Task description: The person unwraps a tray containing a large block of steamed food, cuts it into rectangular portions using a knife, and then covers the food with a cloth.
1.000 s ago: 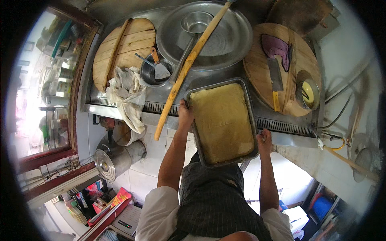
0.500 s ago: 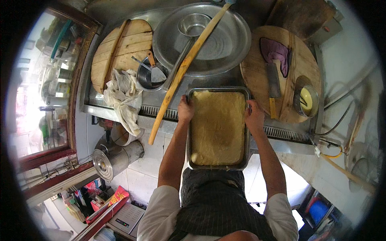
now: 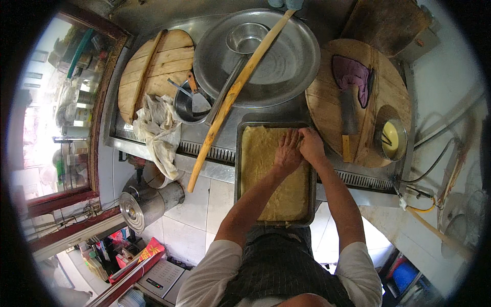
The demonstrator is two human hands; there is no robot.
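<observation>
A rectangular metal baking tray (image 3: 238, 169) filled with a yellow flat cake (image 3: 263, 169) rests on the steel counter edge in front of me. My left hand (image 3: 287, 152) lies flat on the cake near its far right corner, fingers spread. My right hand (image 3: 311, 145) presses beside it at the tray's far right edge, fingers curled down onto the cake. Neither hand holds a tool.
A long wooden pole (image 3: 232, 97) lies diagonally across a big round metal pan (image 3: 296, 61) with a small bowl (image 3: 248, 37). A cleaver (image 3: 349, 120) and purple cloth (image 3: 350, 74) sit on the round board (image 3: 396, 97) right. A white rag (image 3: 158, 133) and metal pot (image 3: 146, 202) are left.
The tray has been set down square on the counter. Both hands left the tray's sides and came together on top of the cake at its far right.
</observation>
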